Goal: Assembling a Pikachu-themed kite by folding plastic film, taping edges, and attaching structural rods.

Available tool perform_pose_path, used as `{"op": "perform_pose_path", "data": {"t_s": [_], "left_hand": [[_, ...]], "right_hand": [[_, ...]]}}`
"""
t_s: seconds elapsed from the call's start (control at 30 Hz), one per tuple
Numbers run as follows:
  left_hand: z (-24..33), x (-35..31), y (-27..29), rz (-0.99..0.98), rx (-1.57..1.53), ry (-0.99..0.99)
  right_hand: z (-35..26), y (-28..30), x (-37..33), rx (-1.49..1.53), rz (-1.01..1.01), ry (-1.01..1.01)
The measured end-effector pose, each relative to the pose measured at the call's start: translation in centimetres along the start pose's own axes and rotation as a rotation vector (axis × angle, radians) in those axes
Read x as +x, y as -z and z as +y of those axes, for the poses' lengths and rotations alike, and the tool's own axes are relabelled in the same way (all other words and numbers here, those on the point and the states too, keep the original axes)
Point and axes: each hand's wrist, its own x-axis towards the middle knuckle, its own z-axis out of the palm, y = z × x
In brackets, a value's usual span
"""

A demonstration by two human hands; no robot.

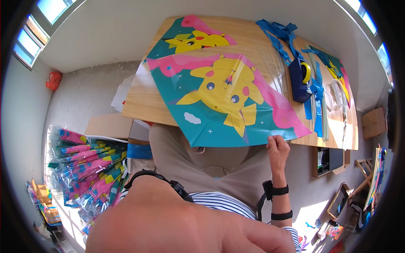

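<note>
A printed kite sheet [177, 122], teal and pink with a yellow cartoon animal, lies across the near edge of the table. Its glossy film shows a few creases. At its near right edge my right hand [277, 152] pinches the film between thumb and fingers. My left hand [190, 227] is raised very close to the camera, large and blurred at the bottom of the view. Its fingers run partly out of the picture, so I cannot see whether it holds anything. Another sheet of the same print [166, 43] lies behind the first.
The wooden table [141, 99] bears a dark blue tape dispenser [298, 80], blue ribbons [278, 31], thin clear rods [270, 55] and a clear plastic box [338, 92]. Left of my legs are a cardboard box [110, 125] and a pile of wrapped kites [86, 168]. An open carton [331, 162] stands right.
</note>
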Motion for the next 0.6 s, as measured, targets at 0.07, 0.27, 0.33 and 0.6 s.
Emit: {"op": "perform_pose_path", "data": {"t_s": [0.07, 0.27, 0.33, 0.6], "left_hand": [[0.1, 0.0, 0.0, -0.002, -0.008, 0.004], [0.0, 0.2, -0.1, 0.001, -0.008, 0.000], [-0.1, 0.3, -0.1, 0.003, -0.001, -0.002], [-0.2, 1.4, 0.5, -0.004, 0.002, 0.027]], "right_hand": [[0.0, -0.1, -0.1, 0.001, -0.002, -0.001], [0.4, -0.2, -0.3, -0.004, -0.013, 0.010], [0.5, -0.2, -0.2, -0.026, -0.014, 0.025], [0.2, -0.4, -0.2, -0.009, -0.032, 0.005]]}}
